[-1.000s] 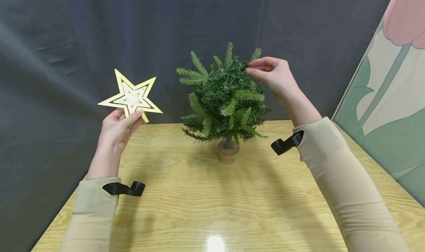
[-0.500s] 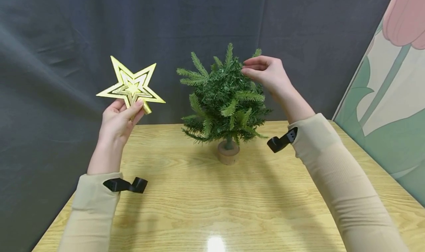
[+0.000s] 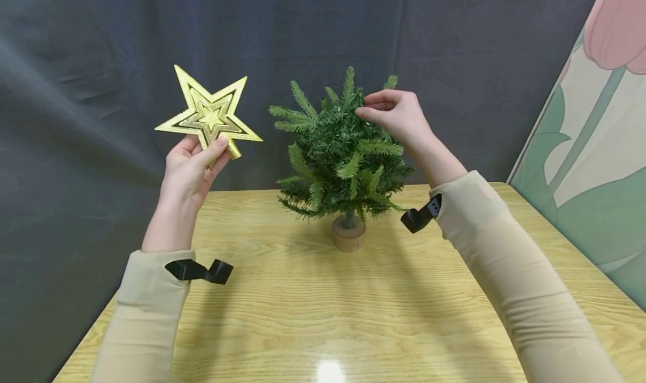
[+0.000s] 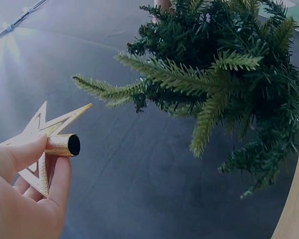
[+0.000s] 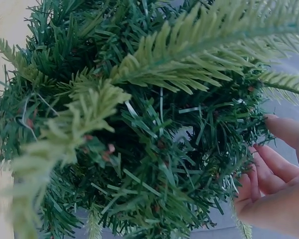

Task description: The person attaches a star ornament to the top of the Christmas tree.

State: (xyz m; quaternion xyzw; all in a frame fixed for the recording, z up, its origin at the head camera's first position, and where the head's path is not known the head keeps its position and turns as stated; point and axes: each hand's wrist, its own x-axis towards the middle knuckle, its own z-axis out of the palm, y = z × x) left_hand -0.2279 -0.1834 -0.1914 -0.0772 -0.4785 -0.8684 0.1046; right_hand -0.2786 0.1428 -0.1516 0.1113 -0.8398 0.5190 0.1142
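Observation:
My left hand [image 3: 188, 167] pinches a gold star tree topper [image 3: 212, 116] near its base, thumb in front and fingers behind. The star is held up left of a small artificial Christmas tree [image 3: 333, 142]. In the left wrist view, the topper's hollow tube [image 4: 65, 145] shows its dark opening, facing toward the tree. My right hand [image 3: 398, 116] is at the top right of the tree, its thumb and curled fingers around the upper branches. From the right wrist, the fingertips [image 5: 274, 164] are against the green needles, which partly hide the grip.
The tree stands in a small round wooden base [image 3: 349, 238] on a light wooden table [image 3: 282, 315]. Dark grey cloth [image 3: 242, 30] hangs behind and on the left. A panel with a tulip picture [image 3: 595, 158] stands along the right.
My left hand has raised the star and moved it slightly right. My right hand has moved left, in to the tree's upper branches. The tree stays in about the same place.

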